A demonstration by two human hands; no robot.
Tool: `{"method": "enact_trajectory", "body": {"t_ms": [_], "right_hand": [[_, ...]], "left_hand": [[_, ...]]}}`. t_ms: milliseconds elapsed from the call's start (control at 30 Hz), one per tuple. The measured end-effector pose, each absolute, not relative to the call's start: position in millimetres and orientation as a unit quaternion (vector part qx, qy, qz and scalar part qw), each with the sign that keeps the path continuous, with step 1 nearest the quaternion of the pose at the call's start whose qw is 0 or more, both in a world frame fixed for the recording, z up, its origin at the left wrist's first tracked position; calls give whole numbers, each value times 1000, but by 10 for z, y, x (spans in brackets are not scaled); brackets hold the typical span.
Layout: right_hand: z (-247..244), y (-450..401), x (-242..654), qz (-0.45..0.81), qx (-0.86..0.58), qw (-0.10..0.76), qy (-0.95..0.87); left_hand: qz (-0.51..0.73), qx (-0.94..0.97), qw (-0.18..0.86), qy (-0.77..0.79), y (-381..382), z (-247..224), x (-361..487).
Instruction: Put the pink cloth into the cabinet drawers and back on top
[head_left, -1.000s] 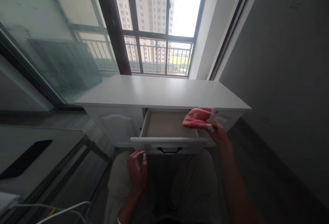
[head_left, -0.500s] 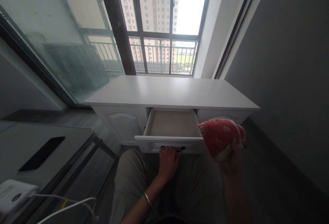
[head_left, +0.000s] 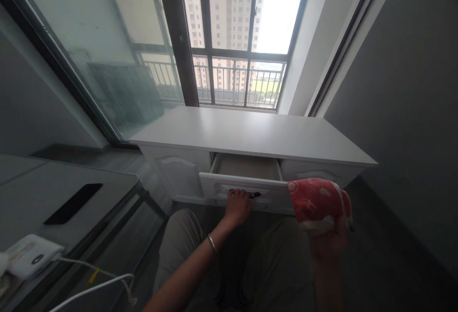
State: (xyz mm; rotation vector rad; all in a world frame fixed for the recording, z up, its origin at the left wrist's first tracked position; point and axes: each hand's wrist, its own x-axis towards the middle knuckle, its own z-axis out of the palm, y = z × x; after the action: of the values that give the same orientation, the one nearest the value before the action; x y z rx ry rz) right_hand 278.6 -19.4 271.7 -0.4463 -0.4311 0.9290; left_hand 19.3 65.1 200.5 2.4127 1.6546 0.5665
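Left hand [head_left: 238, 205] grips drawer handle [head_left: 255, 194]; right hand [head_left: 327, 243] holds red cloth [head_left: 315, 200].

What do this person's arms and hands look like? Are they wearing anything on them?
Both forearms are bare, with no sleeves or gloves in view. The left hand has a thin silver-coloured bangle around its wrist. The right hand shows no ring, watch or band; it is partly hidden and blurred.

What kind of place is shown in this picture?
Probably a room in a high-rise flat: a tall window looks onto apartment towers, a low white cabinet stands under it, and a glass sliding door is at the left.
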Motion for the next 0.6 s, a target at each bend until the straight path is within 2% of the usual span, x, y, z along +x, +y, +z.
{"method": "enact_trajectory", "body": {"t_ms": [200, 367, 600], "right_hand": [[2539, -244, 2779, 523, -179, 817, -164], [2518, -168, 2602, 497, -219, 825, -157], [2261, -107, 2641, 545, -226, 798, -124]], "left_hand": [[142, 820, 72, 550, 1186, 2006, 183], [106, 828, 44, 549, 1686, 2075, 219], [113, 834, 46, 538, 2066, 2037, 247]]}}
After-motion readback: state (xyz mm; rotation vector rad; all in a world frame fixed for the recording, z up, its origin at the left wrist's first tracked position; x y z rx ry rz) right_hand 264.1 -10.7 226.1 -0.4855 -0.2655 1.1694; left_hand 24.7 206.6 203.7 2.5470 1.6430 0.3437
